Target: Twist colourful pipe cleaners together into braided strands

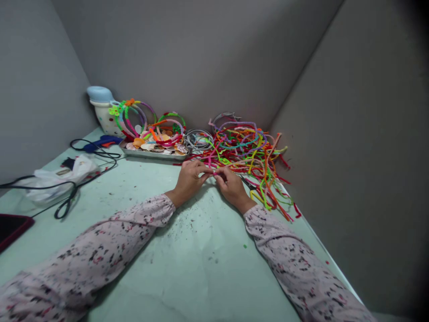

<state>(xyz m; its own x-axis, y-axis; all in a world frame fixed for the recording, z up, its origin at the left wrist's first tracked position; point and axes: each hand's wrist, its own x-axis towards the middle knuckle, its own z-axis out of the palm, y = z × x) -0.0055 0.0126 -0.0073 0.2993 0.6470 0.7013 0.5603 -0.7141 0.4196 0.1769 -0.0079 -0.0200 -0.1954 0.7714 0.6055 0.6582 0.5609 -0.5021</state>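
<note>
Left hand, right hand, both pinching one pink pipe cleaner, one tray

Plain grey walls close in on three sides, meeting in a corner behind a pale green tabletop. The tabletop is faintly creased and speckled with tiny dark scraps. The light is soft and even, casting only weak shadows.

one heap of pipe cleaners is lying far right, with one tray, one glue gun and one plastic bag sitting left.
</note>
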